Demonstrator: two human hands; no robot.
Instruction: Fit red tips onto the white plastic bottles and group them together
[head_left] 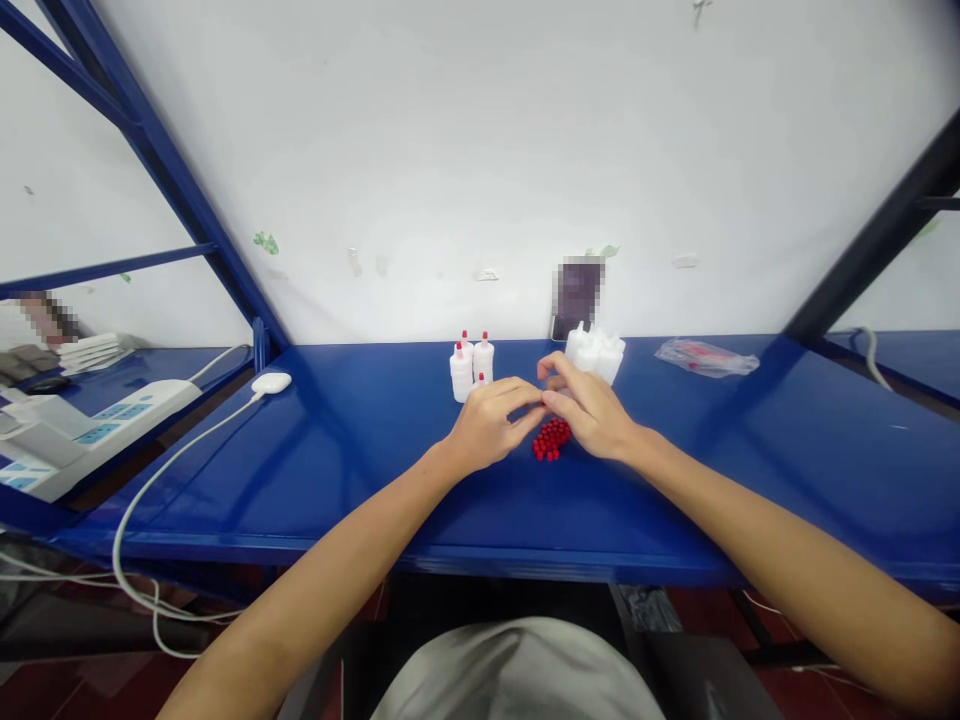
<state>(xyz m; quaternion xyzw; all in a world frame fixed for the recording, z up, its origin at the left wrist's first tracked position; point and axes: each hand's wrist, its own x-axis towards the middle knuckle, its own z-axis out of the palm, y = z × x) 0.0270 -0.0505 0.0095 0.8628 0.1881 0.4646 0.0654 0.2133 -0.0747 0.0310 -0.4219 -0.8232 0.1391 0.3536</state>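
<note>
My left hand (491,425) and my right hand (592,408) meet at the fingertips above the blue table (360,470). Both are closed in a pinch. A speck of red shows between the fingertips, too small and covered to name. Just below them lies a pile of small red caps (551,440). Beyond my left hand stand several white squeeze bottles (461,375) with red tips, one partly hidden by that hand. Behind my right hand is a group of white bottles (596,352) without red tips, partly covered by its fingers.
A clear plastic bag (707,357) with something red inside lies at the back right. A phone-like device (577,298) leans on the wall. On the left are a white puck (271,383) with its cable and a power strip (120,425). Blue metal posts frame both sides.
</note>
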